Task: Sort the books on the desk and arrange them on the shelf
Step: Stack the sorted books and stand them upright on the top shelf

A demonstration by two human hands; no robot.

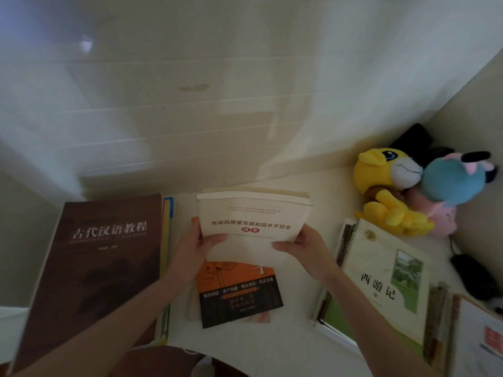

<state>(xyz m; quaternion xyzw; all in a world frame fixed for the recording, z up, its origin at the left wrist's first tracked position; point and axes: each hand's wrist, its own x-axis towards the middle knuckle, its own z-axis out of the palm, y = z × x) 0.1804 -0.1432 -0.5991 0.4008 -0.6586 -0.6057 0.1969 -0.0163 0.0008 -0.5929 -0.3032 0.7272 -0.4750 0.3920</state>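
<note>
Brown book (pixel 103 257), nearest you at lower left, lies flat on a stack whose coloured edges show along its right side. Table (pixel 296 317): pale, set against a pale panelled wall (pixel 190 104); a side wall closes the right corner. Your left hand (pixel 193 248) and right hand (pixel 307 248) each grip a lower corner of the cream book (pixel 253 221), thumbs on the cover. It is held over the top of the orange-and-black book (pixel 239 292) at table centre. White-and-green book (pixel 386 278) tops a pile at right. Two plush toys (pixel 386 186) fill the back right corner; a black object (pixel 473 276) lies by the right edge. Bare strips of table run between the piles.
</note>
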